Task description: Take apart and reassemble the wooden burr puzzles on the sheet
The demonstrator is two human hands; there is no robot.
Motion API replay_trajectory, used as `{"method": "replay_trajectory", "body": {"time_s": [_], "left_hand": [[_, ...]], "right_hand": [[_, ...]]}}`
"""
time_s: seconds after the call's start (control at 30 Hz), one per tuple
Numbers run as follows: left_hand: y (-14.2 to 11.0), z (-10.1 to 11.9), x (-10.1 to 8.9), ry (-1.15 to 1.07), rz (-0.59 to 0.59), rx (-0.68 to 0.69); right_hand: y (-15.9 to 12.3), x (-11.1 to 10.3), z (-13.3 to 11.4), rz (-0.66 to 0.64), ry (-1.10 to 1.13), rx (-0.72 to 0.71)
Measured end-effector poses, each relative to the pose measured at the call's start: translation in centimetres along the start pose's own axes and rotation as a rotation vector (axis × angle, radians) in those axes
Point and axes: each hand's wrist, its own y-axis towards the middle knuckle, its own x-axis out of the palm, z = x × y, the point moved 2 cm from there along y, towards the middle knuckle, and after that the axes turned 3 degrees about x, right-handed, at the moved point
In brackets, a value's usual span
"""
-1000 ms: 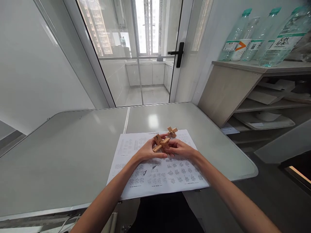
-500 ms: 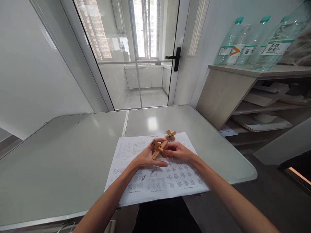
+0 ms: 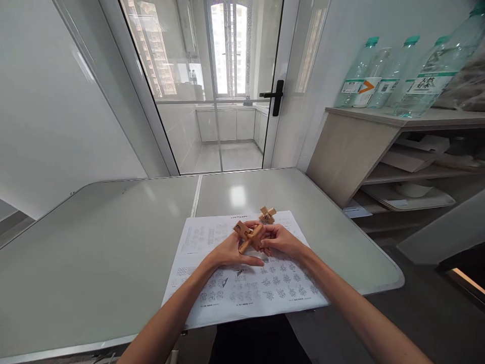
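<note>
A wooden burr puzzle (image 3: 248,235), made of crossed notched sticks with a dark mark on one end, is held just above the printed sheet. My left hand (image 3: 230,249) curls around its left and far side, the thumb stretched along the near side. From the right, my right hand (image 3: 279,239) pinches its right end; some of those fingertips are hidden behind the wood. Just beyond my hands, a second wooden puzzle (image 3: 267,215) of crossed pieces sits at the far edge of the printed sheet (image 3: 242,296), which carries small diagrams.
A grey table (image 3: 113,253) lies under the sheet. To the right, a wooden shelf unit (image 3: 356,146) holds papers and trays, with several plastic bottles (image 3: 382,86) on top. Past the table stands a glass door with a black handle (image 3: 278,98).
The held puzzle has turned and tilted between my fingers. My right hand has shifted its grip on the right end. The second puzzle stays on the sheet; the camera view has tilted slightly.
</note>
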Motion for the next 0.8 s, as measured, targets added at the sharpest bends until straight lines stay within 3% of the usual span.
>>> {"method": "replay_trajectory", "body": {"time_s": [0.23, 0.47, 0.8], "left_hand": [[0.0, -0.4, -0.2, -0.078, 0.019, -0.034], [0.2, -1.8, -1.1, -0.073, 0.218, -0.079], [0.5, -2.1, -1.2, -0.120, 0.284, -0.132]], "right_hand": [[0.2, 0.1, -0.4, 0.022, -0.049, -0.026], [0.0, 0.1, -1.2, 0.179, -0.064, -0.073], [0.4, 0.0, -0.8, 0.231, -0.117, -0.068]]}}
